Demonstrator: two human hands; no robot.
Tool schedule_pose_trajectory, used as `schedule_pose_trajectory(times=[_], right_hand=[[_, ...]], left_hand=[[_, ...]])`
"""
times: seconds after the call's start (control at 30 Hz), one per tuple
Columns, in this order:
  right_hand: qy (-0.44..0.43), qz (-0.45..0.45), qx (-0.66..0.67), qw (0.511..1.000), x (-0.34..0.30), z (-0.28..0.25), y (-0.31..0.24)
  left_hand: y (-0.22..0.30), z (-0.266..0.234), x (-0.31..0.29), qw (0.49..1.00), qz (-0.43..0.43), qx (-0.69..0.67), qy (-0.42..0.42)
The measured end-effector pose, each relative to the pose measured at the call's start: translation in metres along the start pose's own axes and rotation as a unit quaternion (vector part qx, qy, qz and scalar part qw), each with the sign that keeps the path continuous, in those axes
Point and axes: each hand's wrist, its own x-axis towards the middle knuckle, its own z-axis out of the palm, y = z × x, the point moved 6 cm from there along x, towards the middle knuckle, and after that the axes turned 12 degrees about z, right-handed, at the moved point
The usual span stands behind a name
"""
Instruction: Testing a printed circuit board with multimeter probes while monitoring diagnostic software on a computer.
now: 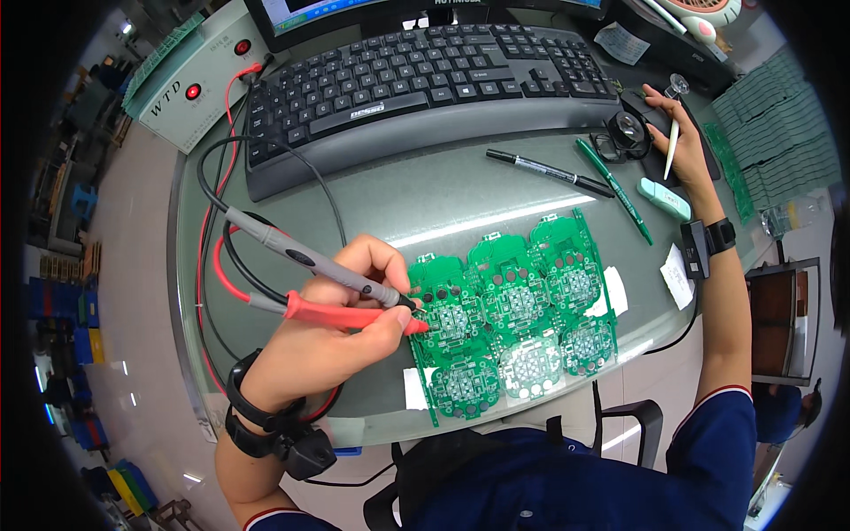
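Observation:
My left hand (336, 323) is closed around two test probes. One is a grey probe (305, 257) with a black front end, the other a red probe (345, 315). Their tips meet the left side of a green circuit board panel (522, 305), made of several joined rounded boards; the exact contact points are too small to make out. At the far right, my right hand (682, 142) has its fingers curled, with a slender white stick-like tool (671, 152) in them. Beneath that hand lies something dark, mostly hidden.
A black keyboard (425, 88) spans the back, below a monitor (354, 18). Two pens, a black one (549, 173) and a green one (615, 190), and a mint-green oblong piece (664, 199) lie right. A grey tester box (195, 88) stands left; stacked boards (779, 124) stand right.

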Motion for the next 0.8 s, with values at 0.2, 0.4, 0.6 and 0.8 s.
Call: schedule_pose_trajectory(times=[0.2, 0.4, 0.6, 0.8], right_hand=[[0.021, -0.006, -0.011, 1.000, -0.001, -0.008, 0.001], [0.122, 0.005, 0.092, 0.988, -0.012, -0.041, -0.043], [-0.130, 0.023, -0.021, 0.991, -0.063, 0.038, -0.168], [-0.108, -0.066, -0.403, 0.907, -0.075, 0.106, -0.164]], left_hand=[[0.007, 0.005, 0.003, 0.999, 0.039, 0.018, 0.006], [-0.001, 0.001, 0.003, 0.999, 0.010, 0.044, -0.031], [0.002, -0.001, -0.006, 0.998, 0.045, 0.039, 0.005], [0.009, 0.006, 0.001, 0.998, 0.047, 0.040, -0.012]])
